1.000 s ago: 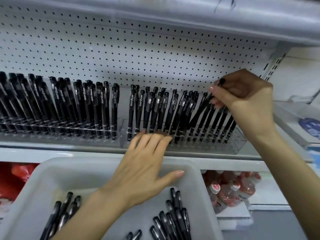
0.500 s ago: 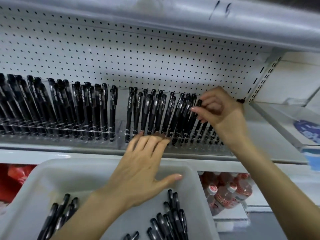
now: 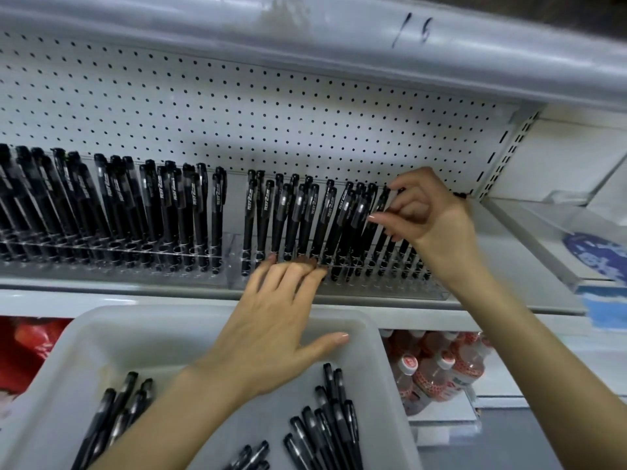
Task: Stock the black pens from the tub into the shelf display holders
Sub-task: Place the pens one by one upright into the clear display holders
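Pens point(image 3: 307, 225), black: a dense row stands tip-down in the right clear holder point(image 3: 439, 294) on the shelf point(image 3: 515, 266). Caps are up, and the barrels lean more to the right toward the right end of the row. White lettering runs along the barrels, too blurred to read reliably. A second row point(image 3: 112, 205) stands in the left clear holder point(image 3: 112, 257), just beside the first holder, with a narrow gap between the two rows.

Loose pens point(image 3: 334, 425) lie in the white tub point(image 3: 142, 320), near the camera and below the shelf edge. The larger cluster is at the right and a smaller one at the left.

Right hand point(image 3: 432, 225): at the right end of the right-hand row, fingers curled. The index finger hooks over the top of a single pen point(image 3: 382, 201) and the thumb lies across its barrel from the front, pinching it. The lower part of that pen is hidden among its neighbours; cannot tell whether it sits in a slot.

Left hand point(image 3: 274, 330): reaches over the tub's far rim. Four fingers are straight and pressed together, tips touching the front of the right clear holder at the foot of the pens. The thumb is spread to the right. Holds nothing.

Surroundings: white pegboard point(image 3: 237, 113) behind both rows. A grey upper shelf lip point(image 3: 305, 39) carries dark handwritten marks. Bottles point(image 3: 437, 371) with red-and-white labels sit on the lower level right of the tub, and red packaging point(image 3: 30, 347) sits left of it.
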Action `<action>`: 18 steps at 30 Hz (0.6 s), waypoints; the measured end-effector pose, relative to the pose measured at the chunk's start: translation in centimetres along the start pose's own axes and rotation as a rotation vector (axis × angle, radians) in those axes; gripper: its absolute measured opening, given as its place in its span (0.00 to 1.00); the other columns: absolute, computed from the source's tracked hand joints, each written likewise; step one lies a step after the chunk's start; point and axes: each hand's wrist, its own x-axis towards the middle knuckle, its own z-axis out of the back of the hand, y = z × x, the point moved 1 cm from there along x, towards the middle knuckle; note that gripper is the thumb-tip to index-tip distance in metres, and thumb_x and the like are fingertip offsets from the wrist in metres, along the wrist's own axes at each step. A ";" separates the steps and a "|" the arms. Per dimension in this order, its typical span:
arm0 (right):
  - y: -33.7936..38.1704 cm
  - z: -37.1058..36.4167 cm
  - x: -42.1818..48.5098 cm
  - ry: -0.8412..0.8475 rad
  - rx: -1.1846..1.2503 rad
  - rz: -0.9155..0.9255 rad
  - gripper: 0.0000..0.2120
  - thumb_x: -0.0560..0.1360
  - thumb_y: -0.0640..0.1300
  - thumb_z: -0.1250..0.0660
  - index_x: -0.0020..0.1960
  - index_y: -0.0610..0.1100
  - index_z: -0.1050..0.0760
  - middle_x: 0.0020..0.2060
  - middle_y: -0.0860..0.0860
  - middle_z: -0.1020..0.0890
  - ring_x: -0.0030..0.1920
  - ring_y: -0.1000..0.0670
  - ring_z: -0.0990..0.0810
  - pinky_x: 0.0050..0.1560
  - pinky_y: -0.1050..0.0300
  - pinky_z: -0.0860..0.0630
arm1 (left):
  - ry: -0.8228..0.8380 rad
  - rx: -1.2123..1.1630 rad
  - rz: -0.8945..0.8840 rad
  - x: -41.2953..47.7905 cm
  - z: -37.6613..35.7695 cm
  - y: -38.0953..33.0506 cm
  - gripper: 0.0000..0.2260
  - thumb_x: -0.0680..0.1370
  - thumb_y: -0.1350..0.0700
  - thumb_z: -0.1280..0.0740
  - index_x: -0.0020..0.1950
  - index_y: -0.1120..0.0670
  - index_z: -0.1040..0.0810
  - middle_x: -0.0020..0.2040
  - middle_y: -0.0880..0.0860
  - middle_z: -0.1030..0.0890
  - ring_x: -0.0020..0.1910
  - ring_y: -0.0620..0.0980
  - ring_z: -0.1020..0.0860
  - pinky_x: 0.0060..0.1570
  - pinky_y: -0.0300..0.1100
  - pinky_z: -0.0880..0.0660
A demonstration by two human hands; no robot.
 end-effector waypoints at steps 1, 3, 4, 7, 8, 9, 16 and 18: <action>0.3 0.3 -0.1 0.003 -0.015 -0.005 0.18 0.63 0.52 0.28 0.50 0.52 0.30 0.35 0.48 0.22 0.32 0.50 0.21 0.40 0.50 0.19 | -0.005 0.010 -0.003 0.0 0.1 0.0 0.33 0.77 0.31 0.52 0.69 0.55 0.31 0.59 0.48 0.28 0.60 0.47 0.33 0.67 0.47 0.45; 0.9 0.8 -0.4 0.008 -0.059 -0.012 0.19 0.63 0.53 0.28 0.51 0.52 0.29 0.35 0.50 0.21 0.32 0.51 0.20 0.40 0.52 0.19 | -0.004 0.020 -0.007 0.1 0.4 -0.1 0.33 0.78 0.32 0.53 0.69 0.55 0.31 0.58 0.48 0.28 0.59 0.47 0.32 0.68 0.45 0.44; 1.2 1.0 -0.6 0.004 -0.079 -0.014 0.20 0.62 0.53 0.29 0.51 0.50 0.29 0.35 0.50 0.21 0.33 0.51 0.19 0.41 0.52 0.19 | 0.007 0.015 -0.002 0.1 0.8 -0.2 0.32 0.78 0.32 0.53 0.69 0.54 0.32 0.59 0.48 0.28 0.60 0.47 0.32 0.69 0.44 0.44; 2.6 0.9 -1.6 -0.019 -0.094 0.037 0.20 0.64 0.54 0.29 0.52 0.48 0.28 0.35 0.51 0.21 0.33 0.51 0.19 0.39 0.52 0.19 | 0.036 -0.083 0.035 0.3 2.1 -0.2 0.32 0.77 0.32 0.55 0.75 0.50 0.41 0.67 0.45 0.36 0.66 0.44 0.37 0.68 0.39 0.47; 3.2 0.5 -2.0 -0.017 -0.104 0.066 0.19 0.65 0.54 0.29 0.52 0.47 0.28 0.36 0.50 0.21 0.33 0.51 0.19 0.38 0.53 0.20 | 0.043 -0.120 0.037 0.2 2.5 0.0 0.32 0.76 0.32 0.54 0.75 0.48 0.43 0.69 0.44 0.38 0.68 0.43 0.40 0.68 0.38 0.46; 3.8 0.1 -2.4 -0.010 -0.108 0.093 0.19 0.66 0.53 0.28 0.53 0.47 0.28 0.37 0.50 0.21 0.33 0.52 0.19 0.38 0.55 0.20 | 0.040 -0.155 0.039 0.1 3.0 0.1 0.31 0.76 0.33 0.53 0.76 0.48 0.44 0.71 0.43 0.40 0.69 0.41 0.40 0.68 0.37 0.45; 7.3 -7.8 -5.6 0.191 0.123 0.096 0.15 0.68 0.44 0.25 0.50 0.43 0.26 0.36 0.46 0.21 0.30 0.54 0.20 0.34 0.62 0.21 | -0.068 -0.223 0.160 -7.9 6.8 3.9 0.29 0.77 0.36 0.49 0.74 0.50 0.38 0.72 0.44 0.38 0.69 0.41 0.39 0.65 0.32 0.45; 7.6 -11.3 -6.8 0.325 0.176 0.070 0.14 0.67 0.45 0.25 0.48 0.43 0.25 0.35 0.48 0.20 0.29 0.55 0.21 0.32 0.64 0.23 | -0.085 -0.216 0.280 -11.3 7.4 5.9 0.30 0.76 0.35 0.49 0.74 0.49 0.39 0.73 0.44 0.38 0.70 0.42 0.40 0.67 0.33 0.46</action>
